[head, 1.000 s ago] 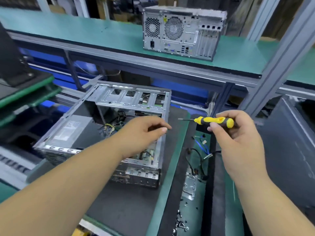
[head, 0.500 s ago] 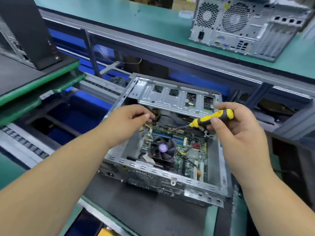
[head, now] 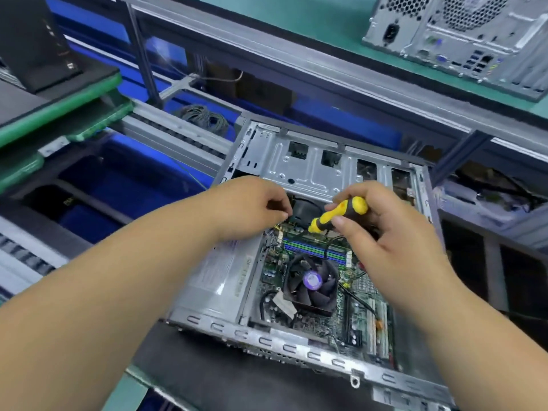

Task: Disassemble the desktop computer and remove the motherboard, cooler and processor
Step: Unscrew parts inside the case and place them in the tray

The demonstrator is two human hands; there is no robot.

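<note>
the open computer case lay on its side on the dark mat in front of me, its motherboard facing up in the right half and the grey power supply in the near left part. the cooler, a dark fan with a purple hub, sat on the board just nearer than both my hands.

my right hand was curled round the yellow and black screwdriver, thumb and fingers pinching its handle, the tip end pointing down and left toward the far edge of the board by the memory slots. i could not see the tip itself.

my left hand hovered over the far left corner of the board, fingers curled with the tips pressed together beside the screwdriver's lower end; whether they pinched anything i could not tell.

another grey computer stood on the green shelf far right.
</note>
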